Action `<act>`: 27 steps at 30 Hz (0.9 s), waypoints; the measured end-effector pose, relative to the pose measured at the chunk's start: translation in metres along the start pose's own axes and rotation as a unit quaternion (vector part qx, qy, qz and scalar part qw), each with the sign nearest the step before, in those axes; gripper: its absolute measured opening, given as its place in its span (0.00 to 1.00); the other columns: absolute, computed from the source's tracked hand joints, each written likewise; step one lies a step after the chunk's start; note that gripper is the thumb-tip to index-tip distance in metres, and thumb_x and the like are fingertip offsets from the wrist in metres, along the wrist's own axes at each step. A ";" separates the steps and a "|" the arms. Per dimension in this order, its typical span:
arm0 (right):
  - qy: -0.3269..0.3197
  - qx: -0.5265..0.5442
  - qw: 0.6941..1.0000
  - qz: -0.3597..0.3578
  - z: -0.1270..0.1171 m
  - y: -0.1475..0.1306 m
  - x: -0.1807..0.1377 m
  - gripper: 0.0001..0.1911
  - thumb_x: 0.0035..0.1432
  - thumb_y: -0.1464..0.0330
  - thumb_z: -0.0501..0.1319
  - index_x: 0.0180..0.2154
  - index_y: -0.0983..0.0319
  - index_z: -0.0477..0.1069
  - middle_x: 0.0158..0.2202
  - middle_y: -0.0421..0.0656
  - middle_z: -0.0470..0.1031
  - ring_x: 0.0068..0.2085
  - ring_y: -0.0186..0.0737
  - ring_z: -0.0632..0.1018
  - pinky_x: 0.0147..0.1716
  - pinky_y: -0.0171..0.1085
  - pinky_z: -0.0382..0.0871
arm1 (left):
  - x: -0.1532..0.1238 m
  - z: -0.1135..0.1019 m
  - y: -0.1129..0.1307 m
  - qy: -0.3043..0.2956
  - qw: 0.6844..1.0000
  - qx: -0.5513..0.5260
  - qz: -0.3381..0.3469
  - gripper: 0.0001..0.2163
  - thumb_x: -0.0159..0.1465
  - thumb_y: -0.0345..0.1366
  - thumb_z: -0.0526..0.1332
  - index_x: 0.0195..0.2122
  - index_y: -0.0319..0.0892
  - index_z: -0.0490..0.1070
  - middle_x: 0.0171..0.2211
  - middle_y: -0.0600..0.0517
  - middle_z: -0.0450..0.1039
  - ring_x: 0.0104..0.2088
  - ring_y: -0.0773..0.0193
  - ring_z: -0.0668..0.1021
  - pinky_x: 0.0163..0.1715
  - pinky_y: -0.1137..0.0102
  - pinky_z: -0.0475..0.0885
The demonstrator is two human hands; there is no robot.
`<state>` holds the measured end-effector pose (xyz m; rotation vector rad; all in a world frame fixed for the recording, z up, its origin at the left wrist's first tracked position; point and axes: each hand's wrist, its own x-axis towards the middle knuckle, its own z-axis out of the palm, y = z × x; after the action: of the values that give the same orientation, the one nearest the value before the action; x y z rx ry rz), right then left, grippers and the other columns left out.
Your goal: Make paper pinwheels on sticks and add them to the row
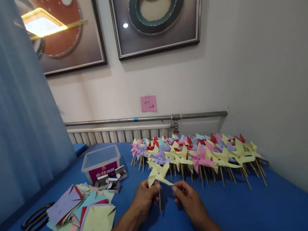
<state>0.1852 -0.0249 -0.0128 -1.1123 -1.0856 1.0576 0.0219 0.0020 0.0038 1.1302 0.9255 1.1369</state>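
A pale yellow paper pinwheel (158,172) on a thin wooden stick stands upright in front of me, a small pin at its centre. My left hand (146,196) is closed round the stick just below the blades. At the lower right blade's tip, the thumb and fingers of my right hand (187,197) are pinched together. Behind both hands lies a long pile of finished pinwheels (201,156) in yellow, pink, purple, red and blue, their sticks pointing towards me. Slit paper squares (96,224) are stacked to the left of my left arm.
Scissors (34,222) with dark handles lie at the far left, blades under the paper. A clear plastic tub (100,163) stands behind several small open boxes (113,185). All rest on a blue-covered table (233,214) against a wall with a radiator (117,134); a blue curtain (14,102) hangs left.
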 end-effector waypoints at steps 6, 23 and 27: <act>-0.074 -0.127 0.989 -0.036 0.018 0.005 -0.017 0.13 0.52 0.58 0.64 0.24 0.59 0.71 0.19 0.35 0.67 0.23 0.34 0.65 0.24 0.33 0.55 | 0.001 0.003 -0.007 0.009 0.999 -0.036 0.008 0.21 0.45 0.50 0.72 0.26 0.39 0.68 0.15 0.57 0.66 0.15 0.71 0.66 0.18 0.74 0.58; -0.055 -0.173 0.983 -0.035 0.019 0.012 -0.014 0.09 0.52 0.62 0.62 0.24 0.59 0.70 0.19 0.36 0.71 0.22 0.35 0.69 0.25 0.34 0.58 | 0.000 0.008 -0.009 -0.001 0.999 -0.050 0.018 0.19 0.45 0.47 0.73 0.24 0.39 0.67 0.15 0.56 0.66 0.17 0.71 0.66 0.20 0.73 0.60; -0.037 -0.176 0.983 -0.036 0.015 0.008 -0.014 0.09 0.52 0.62 0.62 0.24 0.59 0.70 0.18 0.35 0.70 0.21 0.35 0.67 0.23 0.34 0.56 | 0.002 0.005 -0.011 -0.026 0.999 -0.029 0.017 0.18 0.45 0.46 0.73 0.27 0.38 0.71 0.17 0.56 0.67 0.18 0.71 0.66 0.21 0.74 0.59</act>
<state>0.1675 -0.0354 -0.0211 -1.3083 -1.3999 0.8744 0.0291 0.0024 -0.0061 1.1266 0.8305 1.1486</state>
